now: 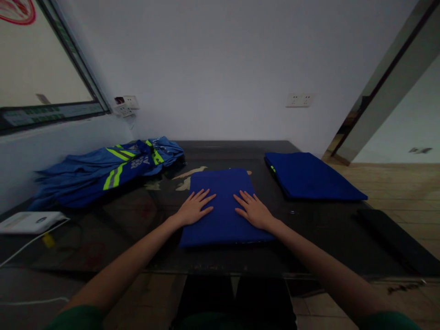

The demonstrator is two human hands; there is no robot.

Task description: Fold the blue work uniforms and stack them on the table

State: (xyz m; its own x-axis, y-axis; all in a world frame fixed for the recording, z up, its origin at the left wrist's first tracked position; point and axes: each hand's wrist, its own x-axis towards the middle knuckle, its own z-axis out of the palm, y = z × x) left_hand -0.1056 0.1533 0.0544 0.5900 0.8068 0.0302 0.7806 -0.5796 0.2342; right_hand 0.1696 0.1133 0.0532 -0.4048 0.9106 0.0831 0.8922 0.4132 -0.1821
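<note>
A folded blue garment (223, 183) lies in the middle of the dark table (323, 224), right in front of me. My left hand (194, 207) rests flat on its left part, fingers stretched out and apart. My right hand (253, 210) lies flat on its right part, fingers spread the same way. Both palms press down on the cloth and hold nothing.
A second folded blue garment (309, 176) lies at the right of the table. A heap of blue clothes with yellow-green reflective stripes (103, 172) lies at the back left. A white device (29, 221) with a cable sits at the left edge. Wall sockets (298, 99) are behind.
</note>
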